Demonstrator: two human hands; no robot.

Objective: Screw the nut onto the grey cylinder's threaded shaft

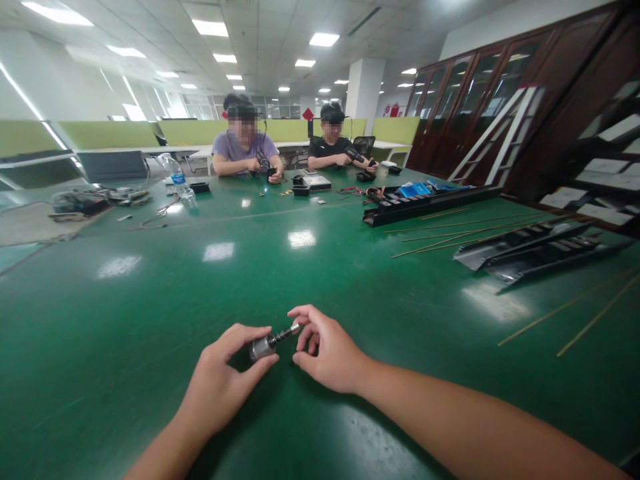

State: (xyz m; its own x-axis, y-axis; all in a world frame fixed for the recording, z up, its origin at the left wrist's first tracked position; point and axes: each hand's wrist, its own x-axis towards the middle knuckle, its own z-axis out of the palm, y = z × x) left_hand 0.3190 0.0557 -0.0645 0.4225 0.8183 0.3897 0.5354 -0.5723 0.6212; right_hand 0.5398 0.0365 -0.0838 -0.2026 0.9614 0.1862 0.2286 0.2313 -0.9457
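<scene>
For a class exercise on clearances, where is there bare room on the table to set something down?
Free green table lies left of the left hand, and ahead of the right hand up to the black boxes. Crowded: the right, with metal channels and thin rods.

Them: What's your table (215, 293) like?
Me: Green, glossy.
Them: Right side?
Me: Long black channel (435, 206) farther off, metal channels (515, 267) nearer me. Thin rods (597, 316) lie loose near them.
Them: Left?
Me: Heap of parts (100, 199), too blurred to name. Clear bottle (177, 179) near a black tray (201, 187).
Them: Far side?
Me: Small black bins (301, 191) beside a pale flat box (319, 182).
</scene>
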